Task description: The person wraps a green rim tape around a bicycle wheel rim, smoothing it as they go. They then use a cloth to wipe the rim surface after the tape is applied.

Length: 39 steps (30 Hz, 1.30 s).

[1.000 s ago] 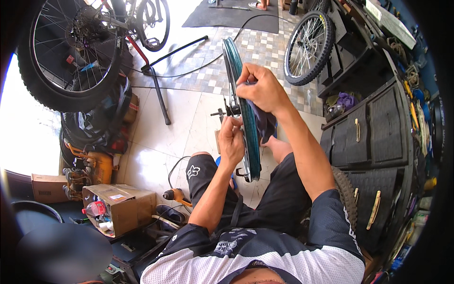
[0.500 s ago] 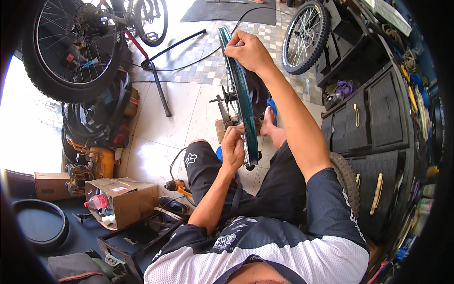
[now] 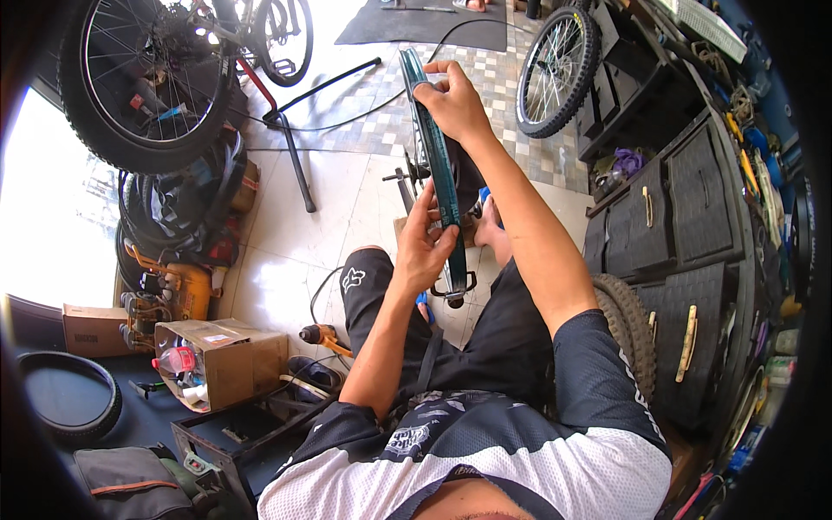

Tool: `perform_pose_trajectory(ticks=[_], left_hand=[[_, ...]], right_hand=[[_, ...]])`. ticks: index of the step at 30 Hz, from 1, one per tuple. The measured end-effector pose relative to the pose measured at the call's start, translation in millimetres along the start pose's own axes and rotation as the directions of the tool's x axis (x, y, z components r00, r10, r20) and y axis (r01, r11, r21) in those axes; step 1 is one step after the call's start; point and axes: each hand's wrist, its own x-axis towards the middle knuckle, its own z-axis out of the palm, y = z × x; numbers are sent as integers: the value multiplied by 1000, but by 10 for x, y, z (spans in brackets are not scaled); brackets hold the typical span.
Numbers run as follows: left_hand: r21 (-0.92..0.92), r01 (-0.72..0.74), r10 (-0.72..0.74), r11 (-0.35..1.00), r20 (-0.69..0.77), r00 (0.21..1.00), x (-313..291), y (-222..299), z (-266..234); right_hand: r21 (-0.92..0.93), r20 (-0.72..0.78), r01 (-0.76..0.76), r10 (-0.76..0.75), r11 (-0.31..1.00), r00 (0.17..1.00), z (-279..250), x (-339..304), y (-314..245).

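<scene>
A bicycle wheel (image 3: 443,173) stands upright and edge-on between my knees. A glossy teal band runs along the channel of its rim, and its axle sits in a dark stand (image 3: 402,178). My left hand (image 3: 425,247) grips the near part of the rim, with the thumb on the band and the fingers along the spoke side. Farther up, my right hand (image 3: 453,104) holds the far part of the rim, its thumb pressed on the band and its index finger reaching over. Whether a loose end of the band lies under that thumb is hidden.
A bike (image 3: 152,69) stands at far left beside a red-and-black stand leg (image 3: 295,156). An orange drill (image 3: 322,335) lies by my left knee, near an open cardboard box (image 3: 247,364). Another wheel (image 3: 559,74) leans at far right, beside black drawers (image 3: 646,217).
My left hand has moved up along the rim, and its thumb now lies across the teal band. The right hand has shifted slightly down and right, its fingers loosening from a tight fist.
</scene>
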Motion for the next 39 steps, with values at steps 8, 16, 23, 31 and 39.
perform_pose_trajectory(ticks=[8, 16, 23, 31, 39], left_hand=[[77, -9, 18, 997, -110, 994, 37, 43, 108], [153, -24, 51, 988, -177, 983, 51, -27, 138], [271, 31, 38, 962, -244, 969, 112, 73, 172], [-297, 90, -140, 951, -152, 978, 243, 403, 61], [61, -91, 105, 994, -290, 951, 123, 307, -3]], right_hand=[[74, -58, 32, -28, 997, 998, 51, -129, 64], [103, -64, 38, -31, 994, 997, 53, -285, 33], [-61, -158, 85, -93, 995, 983, 85, -299, 23], [217, -298, 189, -119, 958, 947, -601, -520, 75], [138, 73, -95, 85, 986, 994, -1167, -1924, -83]])
